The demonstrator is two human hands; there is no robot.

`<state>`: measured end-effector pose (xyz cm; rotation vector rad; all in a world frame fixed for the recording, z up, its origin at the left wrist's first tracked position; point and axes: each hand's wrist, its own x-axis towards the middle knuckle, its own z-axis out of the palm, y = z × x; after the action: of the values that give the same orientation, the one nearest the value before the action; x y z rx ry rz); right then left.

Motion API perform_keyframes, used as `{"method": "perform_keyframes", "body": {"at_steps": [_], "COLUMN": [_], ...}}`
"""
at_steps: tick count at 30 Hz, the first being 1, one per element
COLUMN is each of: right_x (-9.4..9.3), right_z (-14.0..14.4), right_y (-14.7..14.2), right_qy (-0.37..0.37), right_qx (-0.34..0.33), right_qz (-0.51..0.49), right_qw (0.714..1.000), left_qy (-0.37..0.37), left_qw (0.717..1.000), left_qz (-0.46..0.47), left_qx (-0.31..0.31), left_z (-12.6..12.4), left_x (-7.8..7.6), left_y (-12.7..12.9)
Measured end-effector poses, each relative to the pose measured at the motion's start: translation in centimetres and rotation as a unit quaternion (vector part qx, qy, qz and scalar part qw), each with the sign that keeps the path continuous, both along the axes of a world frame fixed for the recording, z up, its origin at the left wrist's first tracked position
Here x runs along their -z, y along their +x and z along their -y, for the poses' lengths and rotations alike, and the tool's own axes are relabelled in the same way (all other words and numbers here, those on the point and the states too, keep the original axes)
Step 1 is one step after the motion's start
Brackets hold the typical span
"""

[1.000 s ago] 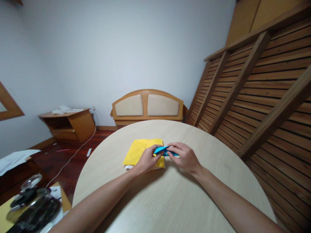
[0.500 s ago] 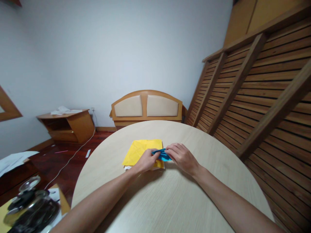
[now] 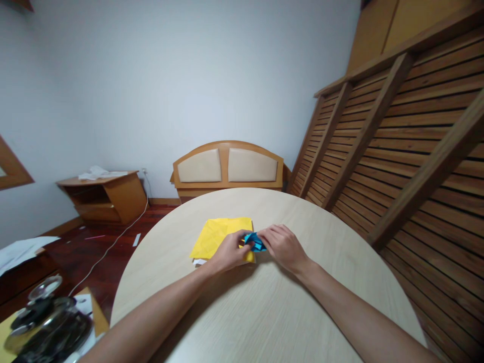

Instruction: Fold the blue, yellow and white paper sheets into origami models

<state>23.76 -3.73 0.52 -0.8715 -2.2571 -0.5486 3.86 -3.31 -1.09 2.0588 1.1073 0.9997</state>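
At about 8 o'clock, in the bottom-left corner, a dark pot with a glass lid sits on papers at the frame's edge. Above it, near 9 o'clock, a low wooden shelf stands against the wall with white sheets on top, and a white cord trails from it across the red-brown floor.

The round table fills the lower middle. On it, just left of centre, lies a yellow sheet, flat and creased, with a sliver of white paper showing under its near edge.

The left hand rests over the sheet's right near corner, its fingers curled and pinched on the left end of a small blue paper. That paper sits at the middle of the view, at the yellow sheet's right edge, crumpled into a small folded shape between the two hands. The right hand meets it from 3 o'clock, fingertips closed on its right end, so both hands are clamped on the same piece and almost touch one another.

At 12 o'clock beyond the table stands a headboard with two cream panels. From 1 to 4 o'clock a slatted wooden frame leans against the wall.
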Motion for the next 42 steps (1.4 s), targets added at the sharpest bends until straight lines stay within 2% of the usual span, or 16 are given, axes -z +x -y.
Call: {"method": "perform_keyframes", "body": {"at_steps": [5,9,12,17,20,24,27,29,37,42], "right_x": [0.4,0.4,0.4,0.5,0.4,-0.5,-0.9,-0.9,-0.4,-0.5], "right_z": [-0.1,-0.3,-0.4,-0.8,-0.7,0.3,1.1,1.4,0.9,0.9], "right_y": [-0.3,-0.2,0.0,0.6,0.7,0.5,0.2,0.0,-0.8,-1.0], "right_qy": [-0.05,-0.102,-0.105,-0.101,-0.077,0.007,0.082,0.104,0.029,0.004], "right_qx": [0.013,0.004,0.004,0.032,0.023,-0.031,-0.065,-0.086,-0.017,0.024], "right_qz": [-0.075,-0.139,-0.186,-0.254,-0.22,-0.116,-0.065,-0.041,-0.045,-0.013], "right_qw": [0.996,0.985,0.977,0.961,0.972,0.993,0.992,0.99,0.998,1.0], "left_qy": [0.021,0.009,-0.022,-0.093,-0.119,-0.14,-0.149,-0.16,-0.132,-0.119], "left_qw": [0.999,0.999,1.0,0.993,0.988,0.98,0.974,0.97,0.974,0.978], "left_qz": [-0.044,-0.054,-0.019,0.07,0.103,0.133,0.154,0.161,0.159,0.157], "left_qx": [0.004,-0.001,-0.013,0.004,-0.007,-0.044,-0.074,-0.089,-0.09,-0.068], "left_z": [0.2,0.3,0.3,0.2,0.0,-0.4,-0.7,-0.8,-0.3,-0.3], "left_x": [-0.2,-0.5,-0.5,-0.6,-0.5,-0.2,0.0,0.0,-0.7,-0.4], "left_y": [-0.3,-0.2,0.0,0.3,0.3,0.3,0.1,0.0,0.1,0.4]}}
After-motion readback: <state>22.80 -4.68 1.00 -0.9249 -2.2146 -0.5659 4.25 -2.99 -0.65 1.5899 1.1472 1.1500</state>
